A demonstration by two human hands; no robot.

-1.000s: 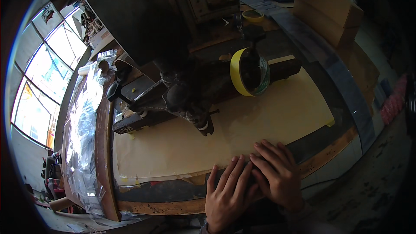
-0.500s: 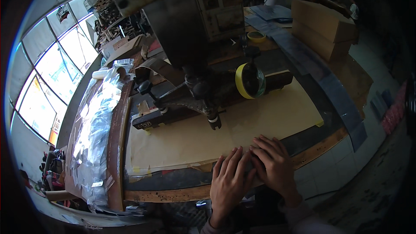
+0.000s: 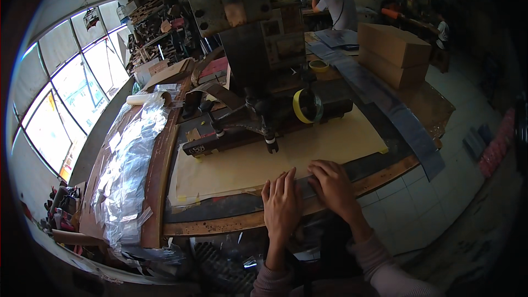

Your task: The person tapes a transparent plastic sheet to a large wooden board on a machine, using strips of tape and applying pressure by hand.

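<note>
Along the front edge of the tabletop (image 3: 220, 225), seen from the head view, both bare hands reach forward over the near border of a large cream sheet (image 3: 324, 143). The sheet lies flat on a dark mat (image 3: 220, 209), with a dark bar (image 3: 225, 142) of the machine (image 3: 247, 47) crossing near its far side. The left hand (image 3: 281, 209) is held palm down, its fingers extended and close together; the right hand (image 3: 334, 190), just beside it, has its fingers loosely bent. Neither shows a grip on anything, though whether the fingertips touch the sheet I cannot tell. A yellow tape roll (image 3: 297, 106) stands upright by the bar, crumpled clear plastic (image 3: 129, 176) covers the left side, and cardboard boxes (image 3: 389, 49) sit at the far right.
</note>
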